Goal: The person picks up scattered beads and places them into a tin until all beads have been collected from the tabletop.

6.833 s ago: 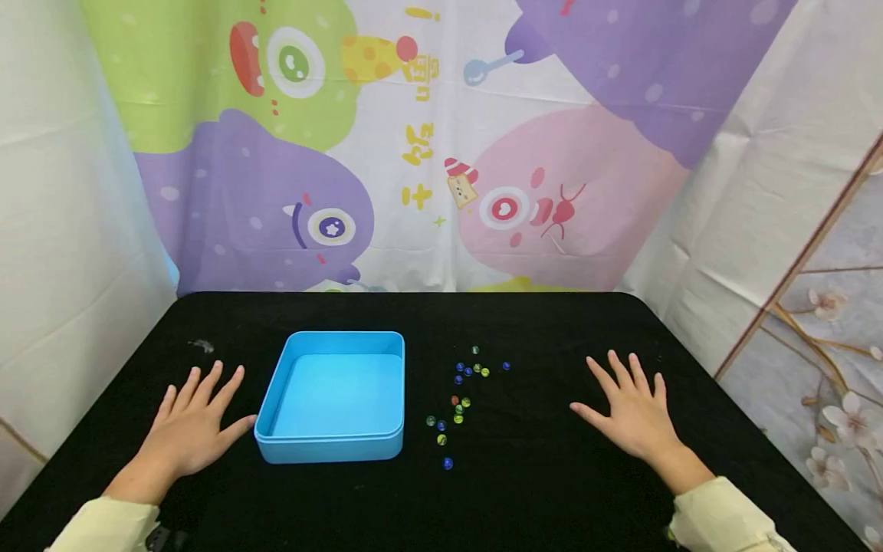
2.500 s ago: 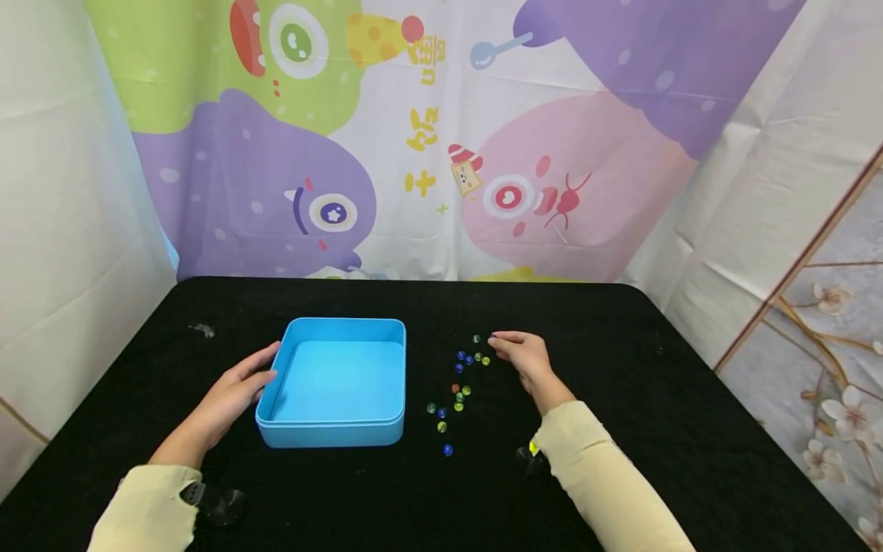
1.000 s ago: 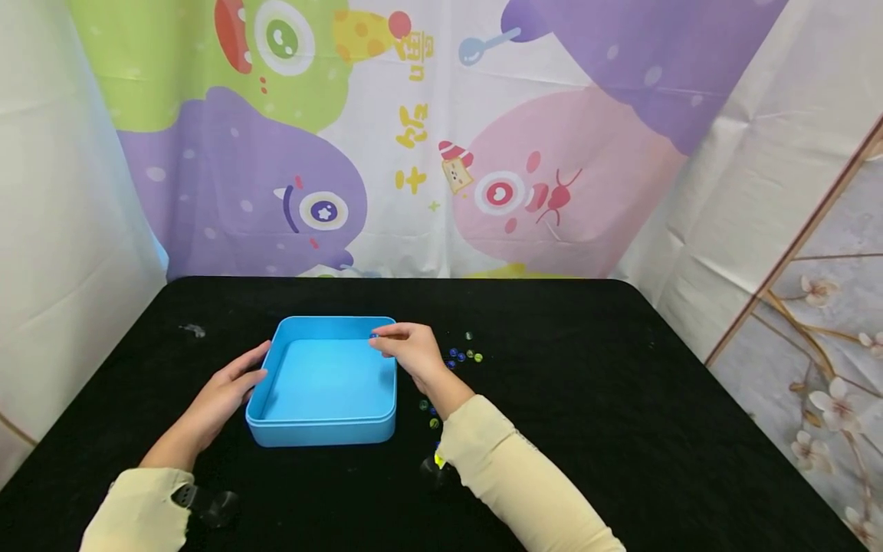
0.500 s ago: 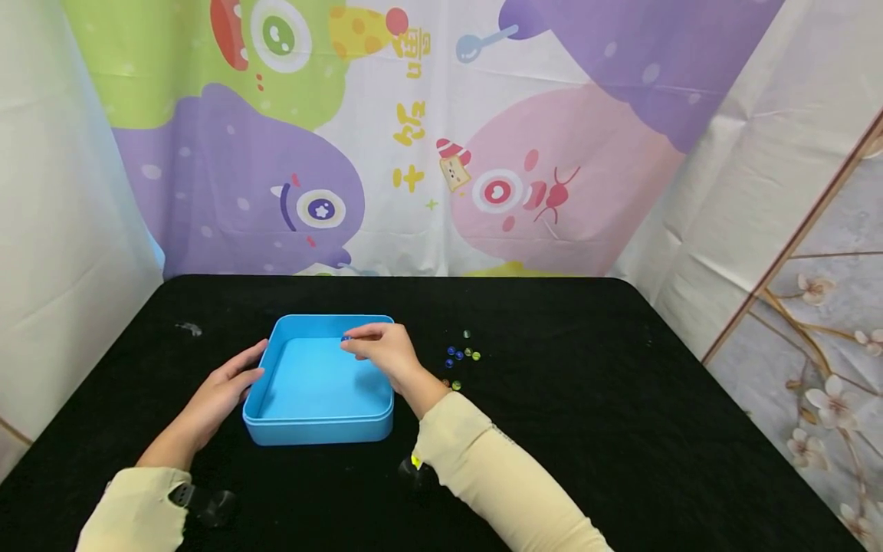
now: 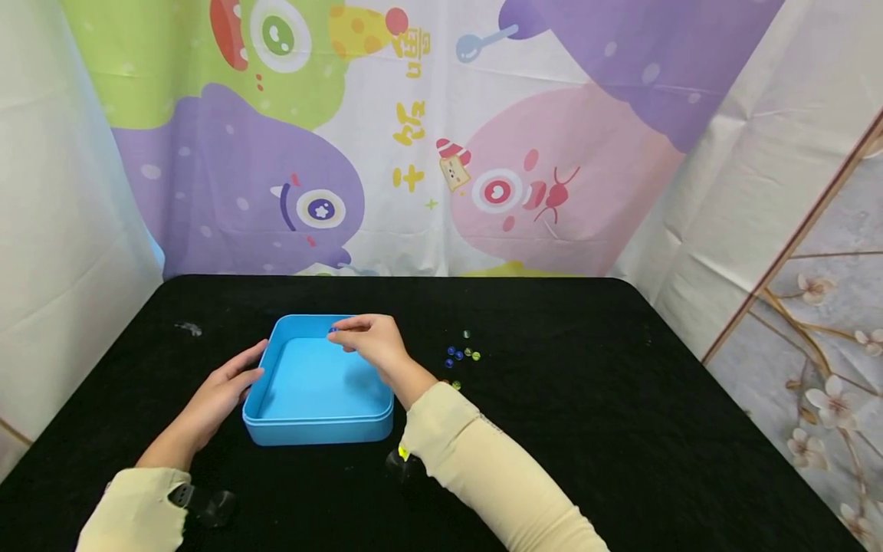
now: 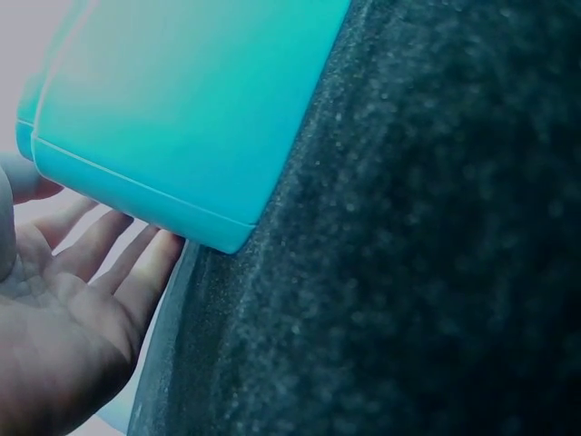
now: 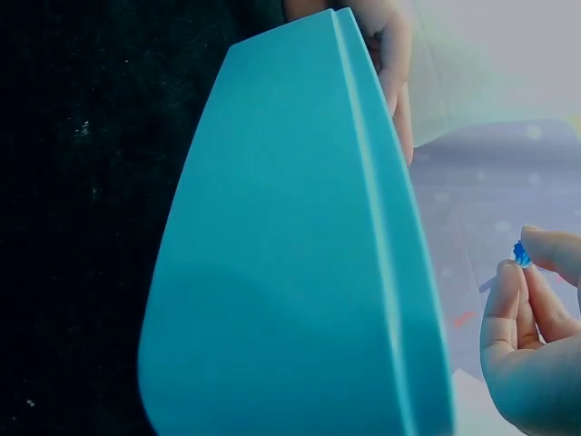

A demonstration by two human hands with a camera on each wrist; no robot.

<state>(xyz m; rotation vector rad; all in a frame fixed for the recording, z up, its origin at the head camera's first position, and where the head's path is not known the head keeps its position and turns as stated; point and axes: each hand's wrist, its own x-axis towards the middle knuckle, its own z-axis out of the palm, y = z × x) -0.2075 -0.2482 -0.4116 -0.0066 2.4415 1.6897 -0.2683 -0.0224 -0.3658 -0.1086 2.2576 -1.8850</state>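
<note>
My right hand pinches a blue marble between thumb and fingertips, over the far part of the light blue box. The right wrist view shows the same marble at the tips, above the rim. My left hand rests against the left wall of the box, its fingers nearly straight along the outside. The box is open at the top, with a bare floor where it shows. More marbles in blue, yellow-green and clear lie right of the box; my right forearm hides others.
A black cloth covers the table. A small crumpled clear scrap lies at the back left. Behind the table hangs a cartoon-print curtain, with pale cloth on both sides.
My right hand picked up a blue marble from the back of the scatter and carried it left over the box. My left hand moved in from the table to the box's side.
</note>
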